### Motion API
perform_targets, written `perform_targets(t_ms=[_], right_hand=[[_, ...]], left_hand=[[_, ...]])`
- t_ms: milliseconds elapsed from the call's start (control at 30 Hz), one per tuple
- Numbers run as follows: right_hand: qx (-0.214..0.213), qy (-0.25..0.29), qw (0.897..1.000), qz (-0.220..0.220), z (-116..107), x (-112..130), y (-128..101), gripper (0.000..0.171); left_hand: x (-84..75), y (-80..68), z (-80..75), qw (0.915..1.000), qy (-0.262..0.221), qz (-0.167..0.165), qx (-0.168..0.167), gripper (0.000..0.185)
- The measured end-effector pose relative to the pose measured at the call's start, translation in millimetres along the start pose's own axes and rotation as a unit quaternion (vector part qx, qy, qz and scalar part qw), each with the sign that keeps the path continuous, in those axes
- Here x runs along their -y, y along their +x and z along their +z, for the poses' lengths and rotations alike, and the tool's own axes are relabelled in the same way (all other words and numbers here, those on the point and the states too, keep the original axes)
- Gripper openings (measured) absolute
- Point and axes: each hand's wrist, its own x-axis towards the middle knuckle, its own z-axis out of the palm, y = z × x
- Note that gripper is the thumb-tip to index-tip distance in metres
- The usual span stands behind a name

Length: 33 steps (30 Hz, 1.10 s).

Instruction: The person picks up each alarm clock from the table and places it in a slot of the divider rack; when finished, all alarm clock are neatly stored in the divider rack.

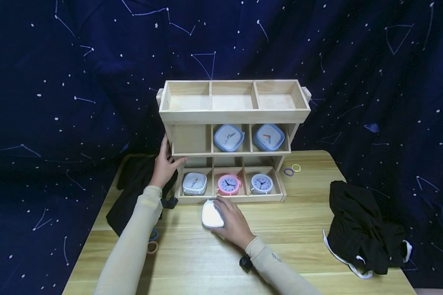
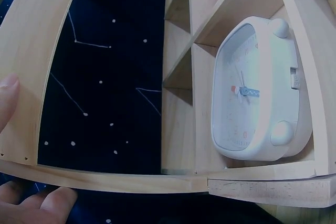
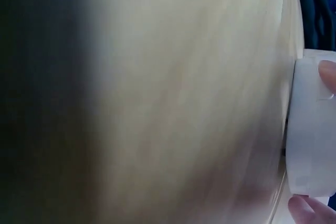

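Note:
My left hand (image 1: 164, 167) grips the left side of a wooden shelf (image 1: 234, 117), thumb in front and fingers round the side panel. In the left wrist view, a square white alarm clock (image 2: 236, 93) sits in the bottom left compartment. My right hand (image 1: 235, 223) holds another white rounded-square clock (image 1: 211, 215) by its edges, low over the table before the shelf; glare hides its face. The bottom row also holds a pink clock (image 1: 229, 184) and a round whitish clock (image 1: 261, 184). Two blue clocks, one central (image 1: 229, 137) and one right (image 1: 269, 137), fill middle-row compartments.
The wooden table (image 1: 302, 237) carries a black cloth (image 1: 365, 229) with white trim at right and another dark cloth (image 1: 133, 207) at left. Small rings lie near the shelf's right side, including a yellow ring (image 1: 296, 168), and by the left forearm, including a tan ring (image 1: 152, 247).

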Motion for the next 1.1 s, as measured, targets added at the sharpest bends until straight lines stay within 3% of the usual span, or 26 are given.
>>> perform_targets(t_ms=[233,533,633,800,967,1100], right_hand=[[-0.008,-0.023,1.0,-0.01,-0.5,6.4,-7.3,0.094],[0.056,-0.078,0.995,0.004,-10.1,17.4,-13.6,0.107],[0.078,-0.071,0.994,0.014,-12.2,21.0,-14.8,0.108],[0.081,-0.055,0.995,0.013,-12.8,24.2,-17.5,0.106],[0.049,-0.013,0.999,-0.004,-20.3,29.3,-13.1,0.106],[0.002,0.028,0.999,-0.038,-36.1,38.9,4.8,0.105]], left_hand=[[-31.9,-9.7,-2.6,0.9995,-0.013,-0.025,0.013,0.112],[-33.8,-10.0,-3.7,0.9995,-0.016,-0.025,0.012,0.112],[-30.8,-8.2,-3.1,0.9995,-0.016,-0.024,0.012,0.111],[-11.0,-0.6,-1.6,0.9996,-0.012,-0.024,0.007,0.113],[0.1,1.6,-0.7,0.9998,-0.015,-0.016,0.003,0.114],[2.8,1.2,-1.1,0.9998,-0.014,-0.011,0.002,0.115]])
